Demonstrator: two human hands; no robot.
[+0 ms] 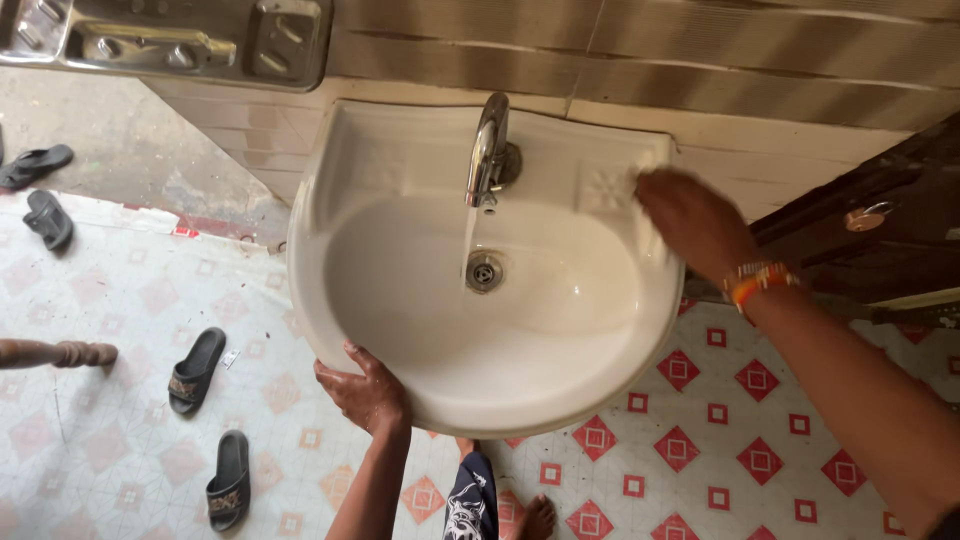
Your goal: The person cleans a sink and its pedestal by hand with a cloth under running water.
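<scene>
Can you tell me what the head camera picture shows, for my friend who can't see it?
A person stands at a white wall sink while water runs from the metal tap toward the drain. Their left hand grips the sink's front rim, and their right hand rests on its back right corner. Black sandals lie on the patterned tile floor.

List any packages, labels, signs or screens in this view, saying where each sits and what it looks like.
Small white scrap, perhaps a wrapper or label: on the tiled floor beside the upper black sandal, left of the wash basin; too small to be sure.
Printed graphic: white figure on dark cloth, under the basin's front rim.
No signs or screens in view.
</scene>
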